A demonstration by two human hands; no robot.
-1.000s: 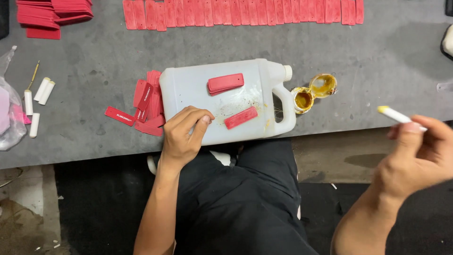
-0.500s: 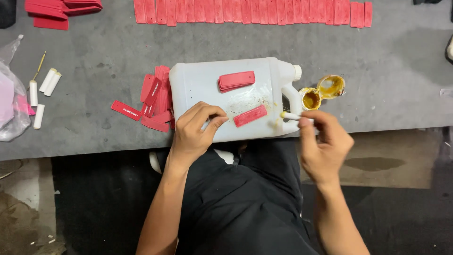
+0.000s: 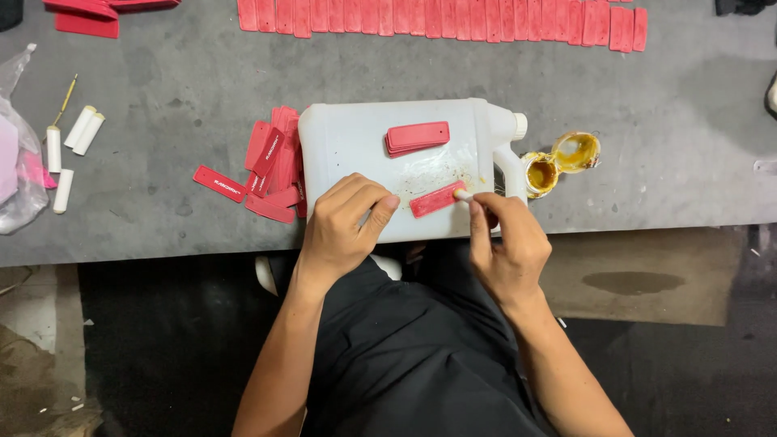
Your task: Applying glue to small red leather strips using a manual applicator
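— Where the white plastic jug [image 3: 364,154] lies flat on the grey table [image 3: 664,105], which way does the red strip being worked on run?

— That red strip [image 3: 435,199] lies on the jug's upper side, near the edge closest to the person. Its long axis runs left to right with a slight tilt: the right end sits a little farther from the person than the left end.

— And the hands?

— The left hand [image 3: 344,222] rests on the jug, its fingertips just at the strip's left end, fingers curled and pressing down rather than closed around anything. The right hand [image 3: 506,239] pinches a small white stick [image 3: 463,194], whose tip meets the strip's right end.

— Anything else on the jug?

— A small stack of red strips [image 3: 417,137] lies farther up on it, long axis also roughly left to right. The jug's capped neck and handle point right.

— Containers?

— Just right of the jug's neck stands a small open pot [image 3: 541,174] holding a yellow-amber liquid; its hinged lid [image 3: 576,151] lies open beside it, smeared with the same stuff. At the far left a clear plastic bag [image 3: 16,186] holds something pink; I cannot tell what.

— And around?

— A loose pile of red strips [image 3: 271,166] touches the jug's left side, a long row of red strips [image 3: 437,18] lines the far edge, and white tubes [image 3: 69,150] lie near the bag.
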